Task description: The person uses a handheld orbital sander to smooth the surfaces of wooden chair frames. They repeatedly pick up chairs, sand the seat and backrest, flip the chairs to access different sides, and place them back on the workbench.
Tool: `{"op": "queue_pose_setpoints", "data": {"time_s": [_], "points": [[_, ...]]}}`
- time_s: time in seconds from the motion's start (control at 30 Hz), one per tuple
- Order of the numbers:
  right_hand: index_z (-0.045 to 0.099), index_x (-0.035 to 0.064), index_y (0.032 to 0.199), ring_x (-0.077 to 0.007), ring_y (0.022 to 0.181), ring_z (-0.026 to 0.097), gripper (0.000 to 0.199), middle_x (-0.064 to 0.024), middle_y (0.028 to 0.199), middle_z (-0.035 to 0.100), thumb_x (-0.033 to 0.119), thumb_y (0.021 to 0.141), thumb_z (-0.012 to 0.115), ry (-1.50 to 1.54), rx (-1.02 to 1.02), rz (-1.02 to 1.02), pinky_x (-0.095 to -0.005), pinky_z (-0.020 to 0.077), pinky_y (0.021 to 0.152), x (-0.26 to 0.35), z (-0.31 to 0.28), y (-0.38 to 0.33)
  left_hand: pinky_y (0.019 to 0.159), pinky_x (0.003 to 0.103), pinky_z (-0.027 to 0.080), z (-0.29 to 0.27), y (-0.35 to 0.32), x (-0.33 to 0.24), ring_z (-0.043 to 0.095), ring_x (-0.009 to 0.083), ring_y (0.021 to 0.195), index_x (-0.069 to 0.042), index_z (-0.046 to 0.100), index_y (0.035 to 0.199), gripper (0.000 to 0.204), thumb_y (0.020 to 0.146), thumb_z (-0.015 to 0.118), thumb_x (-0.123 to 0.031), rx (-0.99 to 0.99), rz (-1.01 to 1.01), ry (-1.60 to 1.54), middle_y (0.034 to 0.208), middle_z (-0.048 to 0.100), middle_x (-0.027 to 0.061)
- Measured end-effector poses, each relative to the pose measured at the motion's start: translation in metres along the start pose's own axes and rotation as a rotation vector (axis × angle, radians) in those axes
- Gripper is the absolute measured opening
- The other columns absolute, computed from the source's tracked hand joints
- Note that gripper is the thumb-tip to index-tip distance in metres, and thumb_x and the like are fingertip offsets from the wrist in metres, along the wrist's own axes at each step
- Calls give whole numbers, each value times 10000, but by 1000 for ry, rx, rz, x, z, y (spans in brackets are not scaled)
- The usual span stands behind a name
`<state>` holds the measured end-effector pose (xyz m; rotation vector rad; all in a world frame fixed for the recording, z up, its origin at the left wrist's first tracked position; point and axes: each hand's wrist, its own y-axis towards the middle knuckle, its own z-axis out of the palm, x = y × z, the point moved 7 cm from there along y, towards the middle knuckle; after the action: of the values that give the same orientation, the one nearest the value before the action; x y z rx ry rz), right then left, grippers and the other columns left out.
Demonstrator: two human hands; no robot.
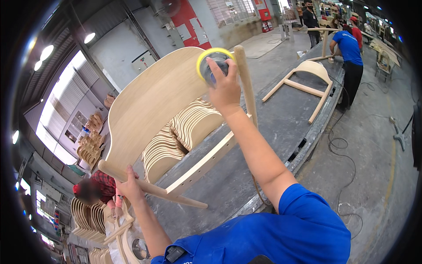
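A pale wooden chair frame (pixel 154 92) stands tilted in front of me, with a broad curved backrest, round posts and a drilled crossrail. My right hand (pixel 227 90) is closed over a round orbital sander (pixel 203 66) with a yellow rim. The sander lies against the backrest's upper right end, beside the right-hand post (pixel 246 81). At the lower left, my left hand (pixel 130 185) wraps round the left chair post (pixel 151 188), its thumb on the near side. Part of the sander is hidden under my right fingers.
Stacked curved wooden panels (pixel 193 125) sit behind the frame on the dark worktable (pixel 268 141). Another chair frame (pixel 303 90) lies farther right. A co-worker in blue (pixel 349 50) stands beyond it; a person in checked clothing (pixel 103 189) works at left. Cables (pixel 340 176) trail across the floor.
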<state>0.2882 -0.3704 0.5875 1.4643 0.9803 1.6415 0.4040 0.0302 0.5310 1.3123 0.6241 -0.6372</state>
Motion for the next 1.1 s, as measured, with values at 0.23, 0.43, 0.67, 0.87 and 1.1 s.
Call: {"op": "queue_pose_setpoints", "data": {"time_s": [0.23,0.43,0.67,0.87,1.1], "points": [[504,323,1320,-403,1084,506,765,-161,1267,388,-5,661,716,59,15,-42,-463,493,883,-2,5,-2,504,236,403,3,1,4,497,102,567,22,505,1077,265,882,668,-56,18,12,10,780,561,50],[500,322,1320,-396,1095,502,770,-163,1273,383,-2,657,723,18,-12,-9,-462,491,886,-11,0,-1,507,239,404,3,1,7,494,103,566,22,507,1077,278,876,679,-62,6,-1,11,772,558,50],[496,318,1323,-396,1090,504,774,-160,1268,387,-12,657,713,55,86,-7,-460,488,876,-12,7,-15,512,241,404,8,1,7,490,101,566,27,512,1095,292,875,681,-67,11,15,0,765,555,46],[519,304,1302,-390,1102,506,738,-155,1256,389,-26,661,678,19,15,21,-449,486,864,-23,0,-20,512,239,405,9,3,8,494,100,564,25,515,1086,281,877,678,-67,-2,-2,-4,765,558,44],[523,298,1303,-399,1128,490,762,-168,1247,400,-26,639,710,79,87,20,-451,471,895,-25,8,-29,510,238,401,13,5,9,492,100,561,20,524,1061,247,880,669,-62,-3,-8,-9,761,558,43]]}}
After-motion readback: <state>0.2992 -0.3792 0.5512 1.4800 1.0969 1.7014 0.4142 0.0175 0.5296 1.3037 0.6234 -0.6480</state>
